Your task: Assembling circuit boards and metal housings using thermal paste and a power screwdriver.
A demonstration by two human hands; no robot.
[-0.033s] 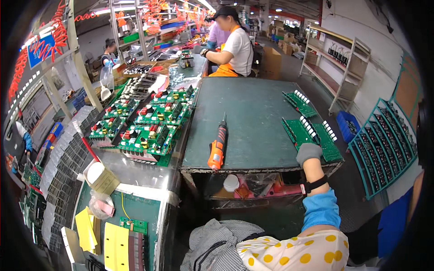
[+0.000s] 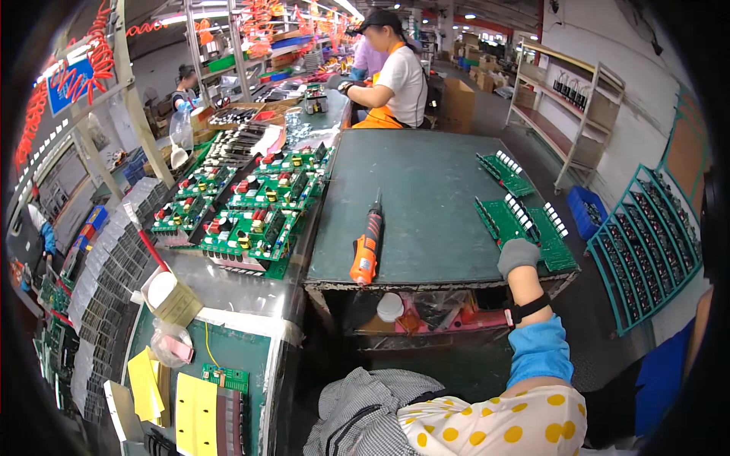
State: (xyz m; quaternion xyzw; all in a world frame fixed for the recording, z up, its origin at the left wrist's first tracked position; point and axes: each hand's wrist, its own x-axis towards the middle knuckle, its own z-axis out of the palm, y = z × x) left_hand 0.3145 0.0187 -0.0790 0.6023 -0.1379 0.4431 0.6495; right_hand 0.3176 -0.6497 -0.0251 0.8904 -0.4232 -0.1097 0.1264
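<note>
The right hand (image 2: 518, 256), gloved in grey with fingers curled closed, rests unmoved on a green circuit board (image 2: 525, 224) at the desk's (image 2: 426, 190) near right corner, the orange electric screwdriver (image 2: 367, 249) lying at the near edge; the left hand is unseen.

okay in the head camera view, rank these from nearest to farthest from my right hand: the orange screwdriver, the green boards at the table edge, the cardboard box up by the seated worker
From the right hand:
1. Green boards, under the hand at the table's right edge.
2. Orange screwdriver, to its left, at the front edge.
3. Cardboard box, far end beside the seated worker.
</note>
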